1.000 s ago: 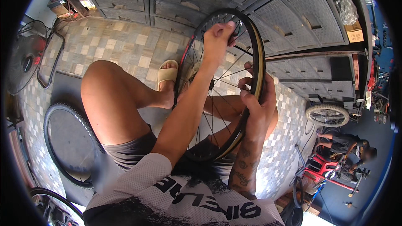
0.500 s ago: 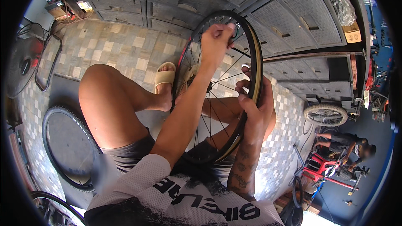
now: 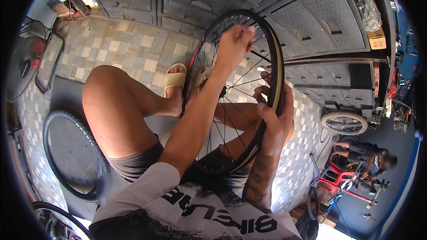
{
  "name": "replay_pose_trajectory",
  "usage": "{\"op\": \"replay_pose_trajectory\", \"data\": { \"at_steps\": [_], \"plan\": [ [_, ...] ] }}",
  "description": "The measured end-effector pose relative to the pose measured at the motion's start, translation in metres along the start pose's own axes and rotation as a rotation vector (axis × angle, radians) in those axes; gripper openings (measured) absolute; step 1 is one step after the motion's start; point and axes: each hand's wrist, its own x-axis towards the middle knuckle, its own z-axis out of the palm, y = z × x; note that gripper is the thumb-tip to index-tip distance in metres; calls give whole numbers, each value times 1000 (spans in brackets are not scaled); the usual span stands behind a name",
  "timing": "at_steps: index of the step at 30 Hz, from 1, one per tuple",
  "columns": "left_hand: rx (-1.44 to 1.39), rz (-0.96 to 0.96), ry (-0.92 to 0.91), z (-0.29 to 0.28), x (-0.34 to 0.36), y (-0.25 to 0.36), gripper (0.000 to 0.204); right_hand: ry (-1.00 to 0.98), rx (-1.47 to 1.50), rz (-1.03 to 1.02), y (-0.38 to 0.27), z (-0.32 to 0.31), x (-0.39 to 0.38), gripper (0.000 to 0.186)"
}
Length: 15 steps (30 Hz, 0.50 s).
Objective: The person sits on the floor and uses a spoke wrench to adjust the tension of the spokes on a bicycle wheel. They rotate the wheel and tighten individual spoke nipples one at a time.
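Note:
A spoked bicycle wheel (image 3: 268, 29), without a tyre, stands tilted between my legs. Its black rim carries a tan strip along the inside channel. My right hand (image 3: 276, 111) is wrapped round the rim on the right, thumb on one side and fingers curled in toward the spokes. Reaching across the wheel, my left hand (image 3: 235, 42) is closed beside the upper spokes, just inside the rim. Its fingertips are pinched together, and whatever they hold is too hidden to name. The hub (image 3: 223, 91) sits partly behind my left forearm.
Grey drawer cabinets (image 3: 329, 13) line the far side. A loose tyre (image 3: 48, 144) lies at left on a dark mat, below a fan (image 3: 27, 62). Another bicycle wheel (image 3: 344, 122) is at right, near a person (image 3: 360, 158) and a red chair (image 3: 336, 175).
The wheel has shifted slightly to the right, with my right hand on its rim. My left hand has moved slightly right and turned; the small dark thing seen at its fingertips no longer shows clearly.

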Motion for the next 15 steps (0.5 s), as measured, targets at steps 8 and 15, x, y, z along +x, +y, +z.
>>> {"op": "replay_pose_trajectory", "data": {
  "at_steps": [8,15],
  "plan": [
    [-46,72,25,-6,-2,3,18,-9,12,-23,3,-1,1,65],
    [807,568,88,-23,-3,20,22,-19,39,-30,5,0,1,65]
  ]
}}
